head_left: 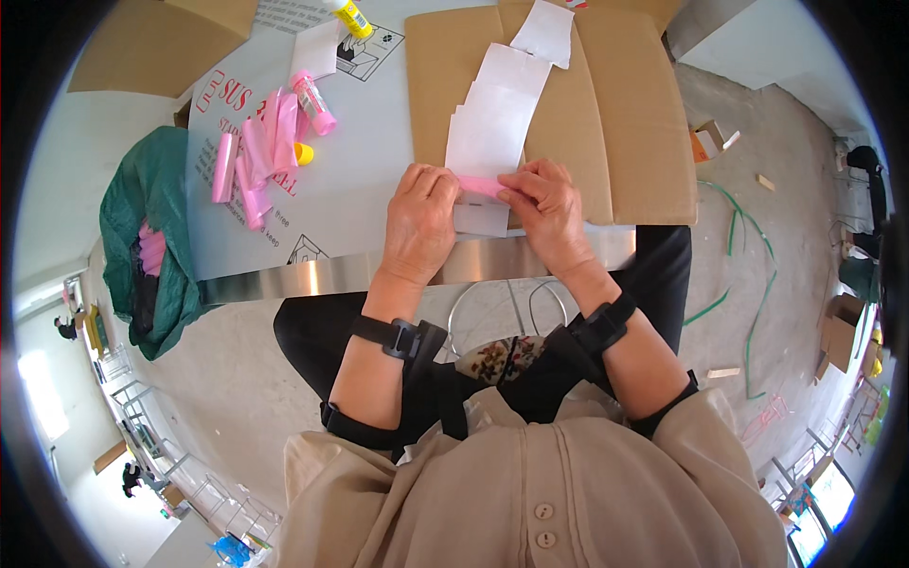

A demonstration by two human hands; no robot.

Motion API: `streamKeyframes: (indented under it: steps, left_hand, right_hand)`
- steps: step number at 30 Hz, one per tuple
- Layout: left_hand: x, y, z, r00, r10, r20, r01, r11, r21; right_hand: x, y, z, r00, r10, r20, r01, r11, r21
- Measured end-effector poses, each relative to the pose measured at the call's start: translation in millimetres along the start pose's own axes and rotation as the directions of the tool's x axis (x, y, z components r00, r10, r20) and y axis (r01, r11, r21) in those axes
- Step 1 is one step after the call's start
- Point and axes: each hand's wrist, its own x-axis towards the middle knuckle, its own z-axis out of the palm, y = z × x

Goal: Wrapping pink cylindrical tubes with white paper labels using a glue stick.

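Note:
My left hand point(421, 216) and my right hand point(546, 210) pinch the two ends of a narrow pink strip point(483, 186), fingers closed. Under the strip is a row of overlapping white paper sheets point(492, 114), staggered along a brown cardboard sheet point(568, 142). One white sheet point(481, 220) sticks out below the strip, near the table's metal edge. To the left lie several rolled pink pieces point(258, 156), a pink glue stick point(314, 102) and a yellow cap point(303, 153).
A yellow and white glue stick point(352, 17) and a white paper piece point(315, 49) lie farther back on the printed table covering point(365, 142). At the left hangs a green sack point(161, 189) with pink pieces inside. Green strapping point(772, 256) trails over the floor at right.

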Motion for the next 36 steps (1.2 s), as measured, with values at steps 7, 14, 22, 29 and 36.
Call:
streamKeyframes:
  steps: [7, 14, 22, 29, 36]
  left_hand:
    - [4, -2, 9, 0.999, -0.031, -0.028, 0.032, 0.999, 0.038]
    - [3, -4, 10, 0.999, -0.006, 0.049, 0.0, 0.994, 0.109]
    - [10, -10, 9, 0.996, -0.015, 0.087, 0.015, 1.0, 0.007]
    - [27, -18, 2, 0.874, -0.345, 0.343, 0.442, 0.857, -0.265]
    - [-4, 22, 4, 0.997, 0.082, 0.015, -0.082, 0.996, 0.018]
  right_hand:
    - [-1, 0, 6, 0.994, -0.08, -0.077, 0.078, 0.996, -0.037]
    - [-3, -8, 6, 0.998, -0.005, -0.068, 0.005, 1.0, -0.003]
    - [0, -3, 15, 0.985, 0.001, -0.175, 0.002, 1.0, 0.019]
    - [9, -8, 17, 0.986, 0.07, -0.15, -0.072, 0.997, -0.003]
    - [8, -3, 16, 0.987, 0.018, -0.161, -0.022, 1.0, -0.021]
